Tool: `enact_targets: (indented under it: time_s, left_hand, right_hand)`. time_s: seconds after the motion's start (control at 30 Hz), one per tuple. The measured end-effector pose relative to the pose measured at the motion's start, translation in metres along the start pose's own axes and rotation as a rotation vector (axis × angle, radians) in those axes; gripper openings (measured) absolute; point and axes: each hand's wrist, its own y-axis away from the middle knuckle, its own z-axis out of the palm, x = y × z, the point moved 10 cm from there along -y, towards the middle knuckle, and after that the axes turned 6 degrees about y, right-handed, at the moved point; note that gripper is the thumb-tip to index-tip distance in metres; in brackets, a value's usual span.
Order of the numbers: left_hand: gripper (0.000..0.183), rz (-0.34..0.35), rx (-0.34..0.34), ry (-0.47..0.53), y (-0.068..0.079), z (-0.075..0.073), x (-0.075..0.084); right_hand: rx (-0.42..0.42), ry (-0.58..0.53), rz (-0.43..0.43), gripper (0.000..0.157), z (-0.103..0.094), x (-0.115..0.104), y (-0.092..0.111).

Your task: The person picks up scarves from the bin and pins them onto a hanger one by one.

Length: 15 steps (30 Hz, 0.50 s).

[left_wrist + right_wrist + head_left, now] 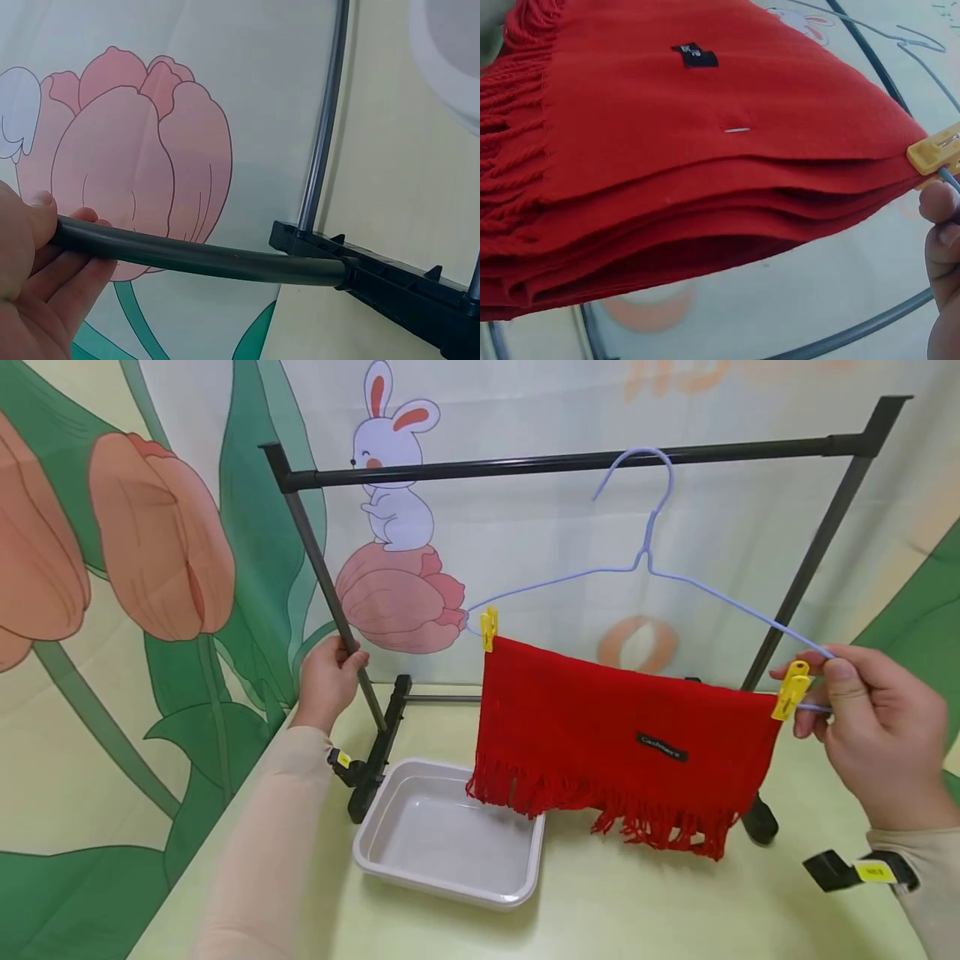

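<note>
My right hand (877,718) pinches the right end of a lilac wire hanger (555,581), whose hook lies over the rack's top bar. A folded red fringed scarf (615,718) with a black label hangs from the hanger by two yellow clothespins, one at the left corner (488,628) and one at the right (792,691), close to my fingers. In the right wrist view the scarf's folded layers (727,180) show from the side. My left hand (327,681) grips the left upright of the black clothes rack (465,470); its thumb and fingers curl round the tube in the left wrist view.
A pale rectangular basin (450,835) stands on the light table (622,910), beneath the scarf's left end. The rack's feet (378,760) rest on the table. Behind hangs a cloth backdrop (525,410) printed with tulips and a rabbit.
</note>
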Motion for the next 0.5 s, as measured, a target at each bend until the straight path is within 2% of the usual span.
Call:
enact_targets:
  time_s: [0.23,0.5]
  left_hand:
    - [0.025,-0.021,-0.010,0.011,0.000,0.001,-0.004]
    - [0.025,-0.039,-0.027,0.033,-0.001,0.002,-0.005]
  right_hand:
    - [0.049,0.007,0.036,0.028,0.013,-0.011,-0.030]
    - [0.092,-0.030,-0.022,0.025,0.035,-0.033,-0.056]
